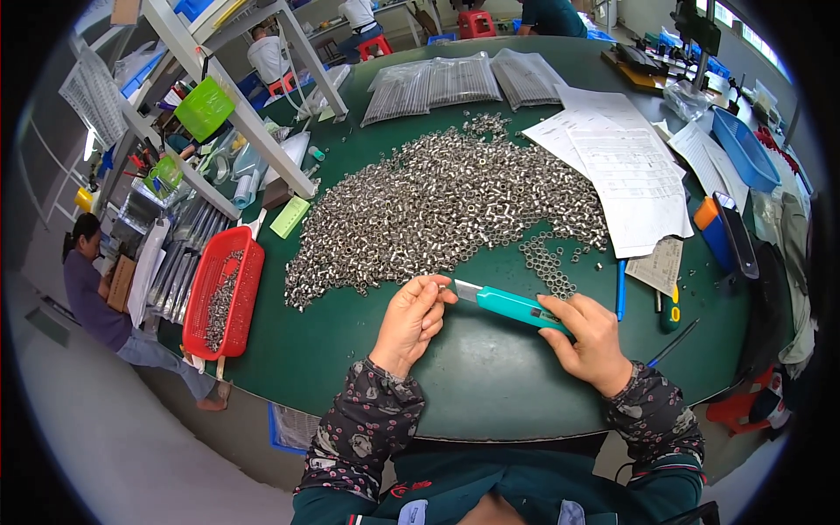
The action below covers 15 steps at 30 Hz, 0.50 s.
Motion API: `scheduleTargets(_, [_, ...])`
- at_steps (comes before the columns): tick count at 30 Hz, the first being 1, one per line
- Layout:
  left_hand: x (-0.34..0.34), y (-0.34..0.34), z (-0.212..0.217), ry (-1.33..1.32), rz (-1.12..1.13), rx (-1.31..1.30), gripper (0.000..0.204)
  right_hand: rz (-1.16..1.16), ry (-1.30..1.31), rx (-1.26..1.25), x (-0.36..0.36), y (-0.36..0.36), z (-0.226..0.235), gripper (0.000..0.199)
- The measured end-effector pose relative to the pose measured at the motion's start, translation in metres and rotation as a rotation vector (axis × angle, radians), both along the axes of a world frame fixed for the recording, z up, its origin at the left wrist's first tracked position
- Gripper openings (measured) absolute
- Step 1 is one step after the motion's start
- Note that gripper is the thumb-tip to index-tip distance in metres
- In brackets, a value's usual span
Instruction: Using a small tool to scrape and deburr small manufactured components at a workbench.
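Note:
My right hand is wrapped round the teal handle of a utility knife, its blade pointing left. Close to the blade's tip, my left hand is closed, thumb and forefinger pinching a small metal ring that the fingertips partly hide. Beyond both hands spreads a broad heap of small silvery metal rings. A flat patch of rings lies at the heap's near right side, just past the knife.
At the left edge of the green table stands a red basket with metal pieces inside. Papers, a blue pen and a screwdriver lie to the right. Bagged rods line the back. A person sits at far left.

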State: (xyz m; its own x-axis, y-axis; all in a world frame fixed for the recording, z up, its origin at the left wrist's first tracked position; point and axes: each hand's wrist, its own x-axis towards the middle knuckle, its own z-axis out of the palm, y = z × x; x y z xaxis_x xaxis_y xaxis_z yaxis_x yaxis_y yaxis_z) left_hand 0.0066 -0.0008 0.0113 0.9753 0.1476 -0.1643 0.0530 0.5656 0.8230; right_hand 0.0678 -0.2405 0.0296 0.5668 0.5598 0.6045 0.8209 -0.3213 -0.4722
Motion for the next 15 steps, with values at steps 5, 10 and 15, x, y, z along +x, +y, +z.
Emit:
scheduleTargets(5, [0.0015, 0.0019, -0.0037, -0.005, 0.007, -0.013, 0.020, 0.006, 0.019, -0.043, -0.0007, -0.0003, -0.0003, 0.034])
scheduleTargets(10, [0.0015, 0.0023, -0.0061, -0.030, 0.006, -0.027, 0.015, 0.009, 0.043, -0.049, -0.0015, -0.0009, 0.0013, 0.034])
scheduleTargets(15, [0.0019, 0.0020, -0.0067, -0.046, 0.002, -0.020, 0.011, 0.028, 0.082, -0.034, -0.0004, -0.0005, -0.0008, 0.033])
